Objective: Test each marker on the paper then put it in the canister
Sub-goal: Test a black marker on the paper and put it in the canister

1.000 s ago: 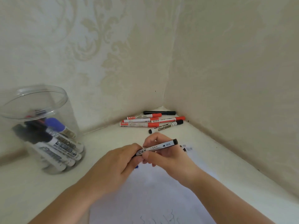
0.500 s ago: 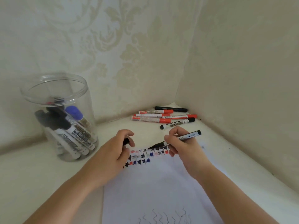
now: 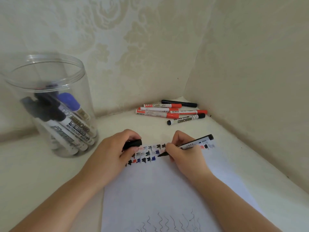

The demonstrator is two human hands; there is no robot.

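My right hand (image 3: 182,154) grips an uncapped black marker (image 3: 195,143), its tip touching the white paper (image 3: 160,195) among rows of black, blue and red test marks. My left hand (image 3: 115,153) rests on the paper's left edge and pinches the marker's black cap (image 3: 133,143). A clear plastic canister (image 3: 50,104) stands at the left, holding several whiteboard markers, one with a blue cap. Several loose markers (image 3: 168,112), mostly red-capped plus black ones, lie in the far corner.
Patterned walls meet in a corner behind the loose markers, closing in the cream surface (image 3: 41,178) at back and right. Wavy pen lines (image 3: 167,223) mark the paper's near end.
The cap came off the marker: my left hand drew it away to the left, and my right hand lowered the marker's tip onto the paper. The view shifted so the canister appears more central.
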